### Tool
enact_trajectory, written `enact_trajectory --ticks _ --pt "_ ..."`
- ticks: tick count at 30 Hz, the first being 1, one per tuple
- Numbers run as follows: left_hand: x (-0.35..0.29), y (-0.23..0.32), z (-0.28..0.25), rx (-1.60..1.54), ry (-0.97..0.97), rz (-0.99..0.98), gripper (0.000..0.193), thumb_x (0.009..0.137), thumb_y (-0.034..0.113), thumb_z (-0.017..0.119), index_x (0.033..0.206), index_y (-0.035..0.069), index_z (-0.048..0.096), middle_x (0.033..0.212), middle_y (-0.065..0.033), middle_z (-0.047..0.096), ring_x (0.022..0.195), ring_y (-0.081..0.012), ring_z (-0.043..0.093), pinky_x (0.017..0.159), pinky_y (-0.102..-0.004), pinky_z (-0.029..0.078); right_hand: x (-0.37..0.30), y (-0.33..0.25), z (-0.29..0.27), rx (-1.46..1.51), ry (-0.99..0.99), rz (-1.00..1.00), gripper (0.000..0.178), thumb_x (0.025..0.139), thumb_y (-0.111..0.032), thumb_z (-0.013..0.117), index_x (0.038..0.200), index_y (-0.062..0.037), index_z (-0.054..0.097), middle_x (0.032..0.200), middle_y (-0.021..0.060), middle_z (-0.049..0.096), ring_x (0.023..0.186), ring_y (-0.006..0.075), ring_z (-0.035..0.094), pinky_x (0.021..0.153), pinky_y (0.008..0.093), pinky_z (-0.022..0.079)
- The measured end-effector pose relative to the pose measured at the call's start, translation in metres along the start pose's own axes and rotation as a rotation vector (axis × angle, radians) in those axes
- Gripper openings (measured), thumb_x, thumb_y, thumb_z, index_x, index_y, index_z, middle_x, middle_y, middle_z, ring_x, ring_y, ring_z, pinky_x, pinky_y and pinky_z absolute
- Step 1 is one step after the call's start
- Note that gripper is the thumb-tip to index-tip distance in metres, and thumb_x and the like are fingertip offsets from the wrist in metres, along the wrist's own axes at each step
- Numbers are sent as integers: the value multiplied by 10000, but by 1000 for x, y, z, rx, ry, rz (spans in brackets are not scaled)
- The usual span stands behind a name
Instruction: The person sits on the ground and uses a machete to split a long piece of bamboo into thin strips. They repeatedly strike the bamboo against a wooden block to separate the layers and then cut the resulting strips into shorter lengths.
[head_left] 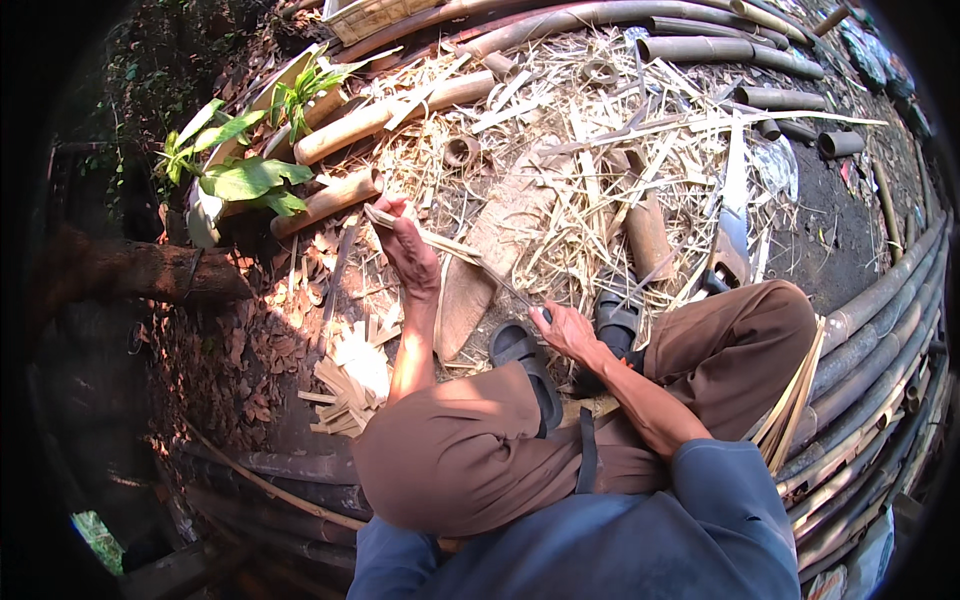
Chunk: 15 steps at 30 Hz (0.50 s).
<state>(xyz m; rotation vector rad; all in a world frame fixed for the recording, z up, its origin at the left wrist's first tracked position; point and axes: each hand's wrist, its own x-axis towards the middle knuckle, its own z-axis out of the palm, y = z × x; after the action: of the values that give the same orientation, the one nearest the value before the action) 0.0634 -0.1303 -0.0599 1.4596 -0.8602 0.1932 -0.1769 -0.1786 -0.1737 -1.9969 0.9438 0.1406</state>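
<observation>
My left hand (411, 252) is closed round a thin, pale bamboo strip (447, 244), which slants down to the right in front of me. In my right hand (568, 331), a knife (512, 289) is gripped by its handle. Its narrow blade points up and left and meets the strip's lower right end; whether it is cutting in cannot be made out. Below the strip lies a worn wooden board (522, 205) on the ground. Beside my left forearm is a pile of short, flat bamboo slats (345, 400).
A handsaw (733, 215) lies at the right among bamboo shavings (590, 120). Cut bamboo tubes (330, 200) lie at the far left beside a leafy plant (245, 178). Long bamboo poles (850, 370) are stacked along the right. My sandalled feet rest close below the knife.
</observation>
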Motion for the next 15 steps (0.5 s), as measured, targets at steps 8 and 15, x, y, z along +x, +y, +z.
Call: enact_trajectory --ticks 8,15 --pt "73 53 -100 -473 366 -163 549 960 651 392 886 114 475 626 37 322 524 -72 308 503 -227 281 23 20 -5 -313 121 -38 524 942 -497 519 1208 -50 585 1143 254 595 1028 402 621 882 474 483" --pt "47 48 -125 -935 221 -446 537 947 618 442 909 113 618 599 29 352 476 -81 313 445 -232 290 23 -105 -33 -1 400 -793 458 927 -447 580 1169 -59 599 1097 171 605 963 337 618 768 441 499"
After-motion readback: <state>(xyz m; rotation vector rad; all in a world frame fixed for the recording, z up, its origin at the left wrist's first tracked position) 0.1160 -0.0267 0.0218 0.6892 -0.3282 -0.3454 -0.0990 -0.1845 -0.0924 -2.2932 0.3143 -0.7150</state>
